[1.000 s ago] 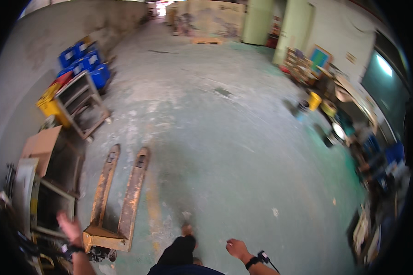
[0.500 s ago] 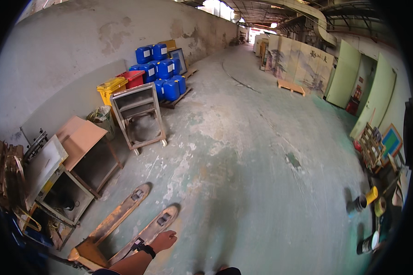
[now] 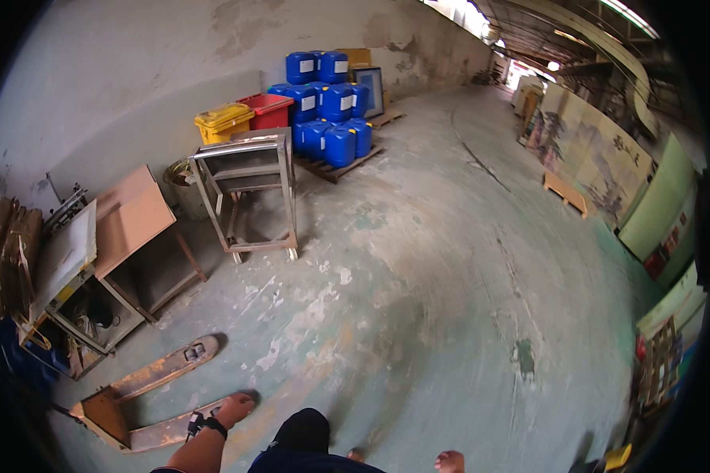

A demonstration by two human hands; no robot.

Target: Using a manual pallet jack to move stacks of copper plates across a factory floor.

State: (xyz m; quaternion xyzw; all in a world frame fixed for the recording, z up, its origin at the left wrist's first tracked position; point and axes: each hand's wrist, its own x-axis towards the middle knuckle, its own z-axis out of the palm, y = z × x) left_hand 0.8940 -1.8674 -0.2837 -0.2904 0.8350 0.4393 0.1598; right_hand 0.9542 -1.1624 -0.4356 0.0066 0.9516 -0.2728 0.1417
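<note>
My left hand, with a black band and small device on the wrist, hangs over the near fork of a worn orange pallet jack at the lower left. Its fingers are loosely curled and hold nothing; whether it touches the fork cannot be told, but it appears above it. Only the top of my right hand shows at the lower edge, its fingers curled over the floor with nothing visible in them. The pallet jack's two forks point up and right. A dark shoe or trouser shape shows between my hands.
Along the left wall stand worktables, a metal frame cart on castors, a yellow bin, a red bin and stacked blue jerrycans on a pallet. A painted panel screen and green doors are at right.
The view has swung right-to-left and tilted, so the jerrycans and cart sit further right. My left hand has shifted left along with the pallet jack, and my right hand has come into view.
</note>
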